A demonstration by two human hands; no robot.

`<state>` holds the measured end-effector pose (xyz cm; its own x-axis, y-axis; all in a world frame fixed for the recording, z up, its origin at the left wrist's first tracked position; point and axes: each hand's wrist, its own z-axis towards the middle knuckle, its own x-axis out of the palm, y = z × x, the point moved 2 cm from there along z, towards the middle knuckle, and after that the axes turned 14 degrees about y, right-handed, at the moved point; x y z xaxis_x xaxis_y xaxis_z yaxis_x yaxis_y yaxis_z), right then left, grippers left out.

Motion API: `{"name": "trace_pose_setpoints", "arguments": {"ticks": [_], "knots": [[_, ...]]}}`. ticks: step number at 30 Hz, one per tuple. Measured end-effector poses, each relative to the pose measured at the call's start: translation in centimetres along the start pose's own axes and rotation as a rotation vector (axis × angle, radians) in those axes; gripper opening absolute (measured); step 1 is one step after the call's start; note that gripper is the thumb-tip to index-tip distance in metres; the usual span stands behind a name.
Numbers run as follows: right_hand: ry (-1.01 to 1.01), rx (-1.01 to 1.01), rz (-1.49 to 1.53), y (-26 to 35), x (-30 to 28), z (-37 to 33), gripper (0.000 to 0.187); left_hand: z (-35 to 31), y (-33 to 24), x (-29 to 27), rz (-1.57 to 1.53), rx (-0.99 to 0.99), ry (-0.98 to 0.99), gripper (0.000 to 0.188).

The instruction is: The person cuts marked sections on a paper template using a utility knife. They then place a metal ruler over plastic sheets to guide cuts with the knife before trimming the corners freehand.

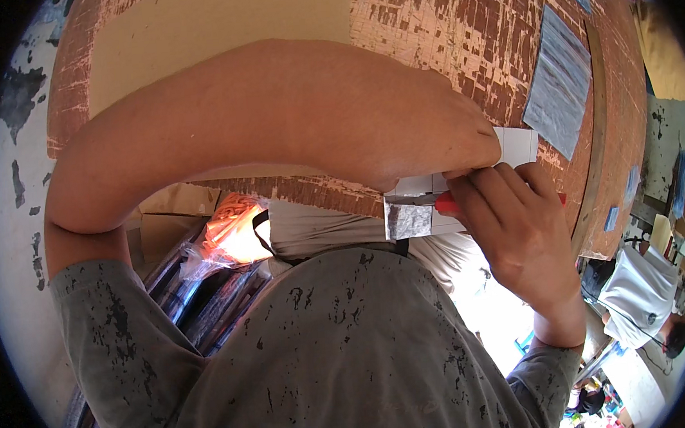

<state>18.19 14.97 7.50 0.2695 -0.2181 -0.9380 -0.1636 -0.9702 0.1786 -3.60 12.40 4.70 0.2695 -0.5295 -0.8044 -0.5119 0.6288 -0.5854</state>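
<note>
A white card [519, 143] with thin ruled lines lies at the bench's near edge, partly under both hands. My left arm reaches across from the left, and my left hand [444, 137] presses on the card with its fingers bent and close together; the fingertips are mostly hidden. Just to its right, my right hand [511, 215] is closed around a red-handled knife [445, 202]. The knife's thin grey blade points left, over a small silvery-grey piece [410, 221] on the card. My right fingers hide most of the handle, and the two hands almost touch.
The worn brown bench [441, 31] carries a large tan board [221, 21] and a grey streaked sheet [560, 79]. A wooden strip [594, 120] runs along its right side. Below left are orange material in clear plastic [233, 228] and dark rolls [215, 312]. Another person [641, 294] is at lower right.
</note>
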Motion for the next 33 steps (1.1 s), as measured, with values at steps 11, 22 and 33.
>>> {"name": "trace_pose_setpoints", "arguments": {"ticks": [11, 22, 33], "knots": [[0.036, -0.076, -0.115, 0.0, -1.1, 0.2, 0.02, 0.0, -0.6, -0.7, -0.053, -0.079, 0.186, 0.054], [0.122, -0.005, -0.11, -0.9, -2.1, -0.6, 0.023, 0.0, -0.3, -0.4, -0.037, -0.064, 0.181, 0.053], [0.139, 0.014, -0.128, -1.3, -2.7, -1.1, 0.013, 0.2, -0.3, -0.2, -0.047, -0.053, 0.152, 0.052]]}}
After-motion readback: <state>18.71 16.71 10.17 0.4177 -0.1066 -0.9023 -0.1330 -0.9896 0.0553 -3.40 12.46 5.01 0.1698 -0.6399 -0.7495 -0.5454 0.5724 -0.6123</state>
